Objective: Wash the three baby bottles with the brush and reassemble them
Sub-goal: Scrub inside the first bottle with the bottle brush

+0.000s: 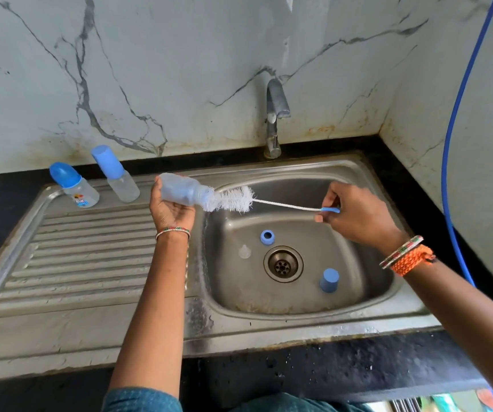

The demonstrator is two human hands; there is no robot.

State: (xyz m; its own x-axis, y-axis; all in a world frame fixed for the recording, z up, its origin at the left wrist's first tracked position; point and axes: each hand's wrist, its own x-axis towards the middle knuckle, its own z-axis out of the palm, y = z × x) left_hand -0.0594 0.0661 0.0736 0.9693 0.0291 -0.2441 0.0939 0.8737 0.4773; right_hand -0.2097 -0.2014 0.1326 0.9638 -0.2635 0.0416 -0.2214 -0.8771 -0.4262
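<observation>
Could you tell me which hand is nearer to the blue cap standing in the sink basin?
Right hand, above the blue cap; left hand is over the drainboard.

a steel sink (367,310) with a ridged draining board (84,263) sits in a black counter (343,373). a metal tap (275,120) stands behind the basin, over the round drain (283,264). the wall (180,69) is veined marble. a blue hose (459,114) hangs down at right.

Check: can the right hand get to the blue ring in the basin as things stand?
Probably yes, but not freely: the blue ring lies uncovered just below the right hand, which pinches the brush handle and would have to free itself first.
</observation>
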